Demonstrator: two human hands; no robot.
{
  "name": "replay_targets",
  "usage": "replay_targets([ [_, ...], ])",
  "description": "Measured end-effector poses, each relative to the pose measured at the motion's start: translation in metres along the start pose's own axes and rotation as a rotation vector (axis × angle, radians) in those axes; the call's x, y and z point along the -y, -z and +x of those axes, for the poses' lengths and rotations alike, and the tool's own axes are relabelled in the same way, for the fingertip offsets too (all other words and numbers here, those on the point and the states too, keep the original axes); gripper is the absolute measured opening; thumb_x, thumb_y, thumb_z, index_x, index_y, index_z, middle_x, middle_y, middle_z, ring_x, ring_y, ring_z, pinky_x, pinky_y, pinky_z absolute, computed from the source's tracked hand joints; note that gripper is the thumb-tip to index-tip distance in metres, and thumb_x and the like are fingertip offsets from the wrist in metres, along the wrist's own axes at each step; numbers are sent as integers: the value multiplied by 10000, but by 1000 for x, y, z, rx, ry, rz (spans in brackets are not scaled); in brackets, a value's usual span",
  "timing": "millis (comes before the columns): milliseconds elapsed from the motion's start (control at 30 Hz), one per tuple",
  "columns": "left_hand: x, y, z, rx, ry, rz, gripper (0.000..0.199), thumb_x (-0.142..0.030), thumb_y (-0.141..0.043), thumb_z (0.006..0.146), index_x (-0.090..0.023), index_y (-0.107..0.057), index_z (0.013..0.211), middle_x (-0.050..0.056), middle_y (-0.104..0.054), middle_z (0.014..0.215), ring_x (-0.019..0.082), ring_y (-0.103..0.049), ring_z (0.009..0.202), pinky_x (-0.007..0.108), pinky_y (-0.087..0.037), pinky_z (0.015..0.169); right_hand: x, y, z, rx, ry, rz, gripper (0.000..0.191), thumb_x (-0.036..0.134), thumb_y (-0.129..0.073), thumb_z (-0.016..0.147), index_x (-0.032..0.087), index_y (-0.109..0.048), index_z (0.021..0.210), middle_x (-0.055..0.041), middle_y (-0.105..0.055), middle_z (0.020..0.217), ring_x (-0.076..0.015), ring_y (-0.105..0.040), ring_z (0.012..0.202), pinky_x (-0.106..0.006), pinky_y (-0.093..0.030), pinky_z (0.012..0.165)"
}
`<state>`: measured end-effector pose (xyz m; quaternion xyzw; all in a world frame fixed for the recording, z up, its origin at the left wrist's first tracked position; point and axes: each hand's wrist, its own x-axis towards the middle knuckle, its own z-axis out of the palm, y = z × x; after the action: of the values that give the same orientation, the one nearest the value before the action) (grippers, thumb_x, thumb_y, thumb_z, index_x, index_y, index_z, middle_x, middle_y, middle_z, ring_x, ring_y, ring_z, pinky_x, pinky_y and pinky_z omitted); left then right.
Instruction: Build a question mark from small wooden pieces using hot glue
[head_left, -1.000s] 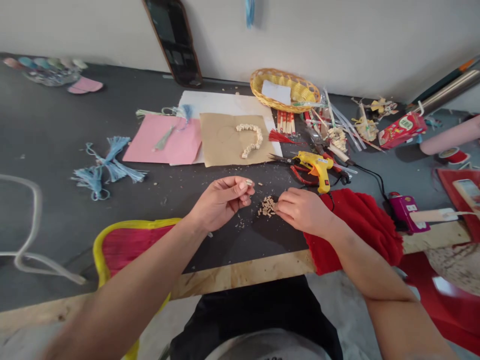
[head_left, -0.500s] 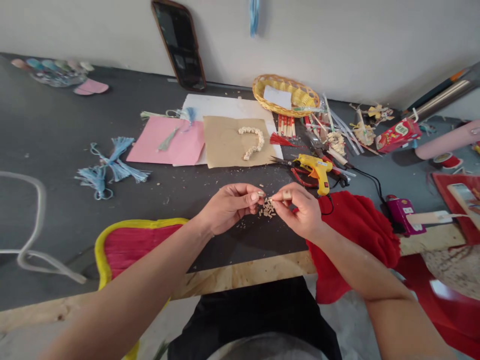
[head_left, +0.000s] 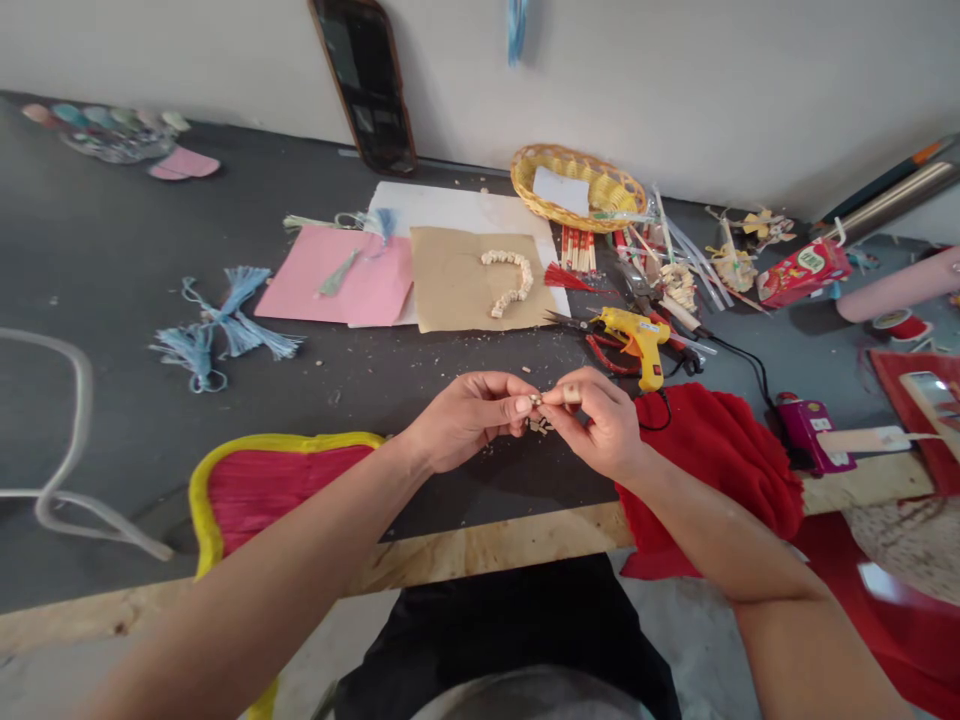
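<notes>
My left hand (head_left: 480, 418) pinches a small pale wooden piece (head_left: 535, 399) between thumb and forefinger. The fingertips of my right hand (head_left: 600, 420) are closed at the same spot, meeting the left fingertips; whatever sits between them is tiny and mostly covered. A tan band wraps one right finger. Just below the fingertips lies a small pile of short wooden bits (head_left: 541, 426) on the dark table. Beyond the hands, a curved row of pale pieces (head_left: 517, 280) rests on a brown paper sheet (head_left: 450, 285).
Right of the hands are a yellow glue gun (head_left: 636, 345), pliers (head_left: 600, 350) and a red cloth (head_left: 712, 460). A woven basket (head_left: 577, 190) and a phone (head_left: 367, 90) stand at the wall. Blue tassels (head_left: 225, 325) and a yellow-edged red piece (head_left: 285, 480) lie left.
My hands have come together: the gap between their fingertips has closed, with the left hand shifted slightly right. The hands now cover more of the pile. The view has shifted a little.
</notes>
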<state>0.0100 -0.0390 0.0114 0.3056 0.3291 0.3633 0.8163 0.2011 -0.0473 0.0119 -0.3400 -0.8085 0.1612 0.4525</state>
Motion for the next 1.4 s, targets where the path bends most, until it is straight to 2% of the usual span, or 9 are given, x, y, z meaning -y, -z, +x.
replay_targets([
  [400, -1, 0, -1, -4, -10, 48, 253, -313, -896, 628, -140, -754, 744, 17, -673, 653, 73, -569, 556, 185, -461, 551, -1, 1, 1, -14, -9, 21, 25, 211, -640, 904, 226, -623, 894, -28, -668, 817, -137, -647, 717, -262, -556, 623],
  [733, 0, 2, -1, 0, -34, 143, 267, -321, -880, 651, -119, -739, 756, 18, -682, 684, 71, -558, 569, 192, -431, 557, -5, -1, -3, 27, 17, 51, 104, 141, -648, 883, 219, -614, 942, -26, -666, 855, -130, -654, 782, -260, -567, 694],
  [1000, 1, 2, 0, -4, -39, 158, 272, -321, -882, 647, -119, -742, 762, 14, -686, 684, 68, -562, 576, 187, -431, 573, -4, -1, -3, 37, 16, 48, 82, 155, -640, 893, 218, -608, 934, -31, -662, 854, -131, -652, 775, -263, -574, 677],
  [1167, 1, 2, 0, 1, -55, 149, 262, -324, -878, 655, -124, -738, 750, 3, -666, 645, 68, -559, 573, 183, -421, 569, -4, 1, -4, 45, -12, 87, 134, 177, -650, 889, 212, -618, 1014, -43, -670, 890, -114, -616, 703, -239, -556, 598],
  [1400, 2, 4, 0, -12, -30, 162, 302, -330, -902, 608, -117, -722, 724, -1, -649, 616, 64, -542, 558, 180, -412, 565, -3, 2, -1, 63, 23, 93, 132, 143, -625, 902, 198, -656, 1018, -57, -684, 904, -131, -664, 792, -246, -580, 655],
])
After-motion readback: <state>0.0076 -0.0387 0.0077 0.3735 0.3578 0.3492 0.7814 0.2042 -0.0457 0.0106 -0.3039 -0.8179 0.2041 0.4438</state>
